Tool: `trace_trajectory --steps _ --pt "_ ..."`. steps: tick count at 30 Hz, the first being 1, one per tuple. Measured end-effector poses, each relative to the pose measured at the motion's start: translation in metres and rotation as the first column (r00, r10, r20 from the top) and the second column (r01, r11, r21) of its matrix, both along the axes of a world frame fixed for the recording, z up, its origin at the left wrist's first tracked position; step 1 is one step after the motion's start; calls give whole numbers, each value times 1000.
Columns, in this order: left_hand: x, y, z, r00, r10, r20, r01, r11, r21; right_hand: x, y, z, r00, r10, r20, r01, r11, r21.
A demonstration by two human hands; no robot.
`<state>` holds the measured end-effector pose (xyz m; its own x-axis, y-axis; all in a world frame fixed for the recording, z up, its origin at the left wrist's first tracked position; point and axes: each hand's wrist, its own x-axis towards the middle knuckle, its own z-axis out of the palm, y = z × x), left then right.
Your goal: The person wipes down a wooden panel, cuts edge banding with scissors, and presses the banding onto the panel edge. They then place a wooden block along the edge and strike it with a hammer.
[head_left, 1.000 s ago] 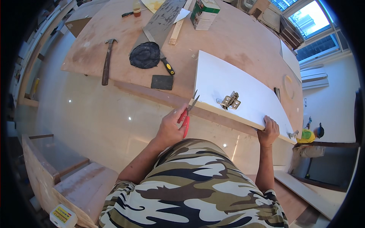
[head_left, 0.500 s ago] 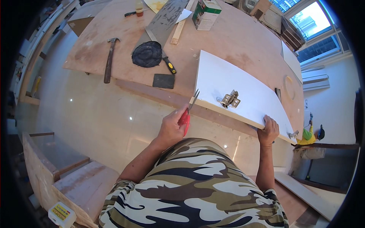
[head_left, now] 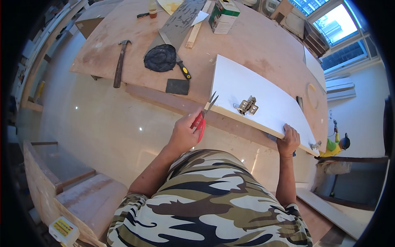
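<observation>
My left hand is closed round the red handles of a pair of scissors. The spread blades point up and away beside the near left corner of a white board. My right hand grips that board's near edge toward its right end, fingers curled over the top. Something dark shows just below the right hand, too little to name. A metal cabinet hinge is on the board's face, and another hinge is at its right end.
The board lies on a wooden worktable. Left of it are a hammer, a black round mass, a putty knife and a dark square pad. A box stands behind. A person is far right.
The scissor blades have spread wider apart, and the left hand has turned slightly. My right hand has kept its hold on the board's edge.
</observation>
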<state>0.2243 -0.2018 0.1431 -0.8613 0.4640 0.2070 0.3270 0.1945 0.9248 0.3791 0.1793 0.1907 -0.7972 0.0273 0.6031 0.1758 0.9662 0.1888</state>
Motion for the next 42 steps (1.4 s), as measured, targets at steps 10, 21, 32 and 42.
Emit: trace_trajectory --steps 10,21,32,42 --pt "6 7 -19 999 9 36 -11 997 71 2 1 -3 1000 -19 11 19 1000 19" --pt "11 1 -34 916 -28 399 -143 909 392 -1 -1 0 1000 -10 0 10 1000 20" --pt "7 7 -30 995 63 -81 -46 979 200 0 1 8 1000 -23 12 23 999 36" --pt "6 10 -35 965 134 225 -222 873 434 -4 0 13 1000 -19 10 18 999 34"
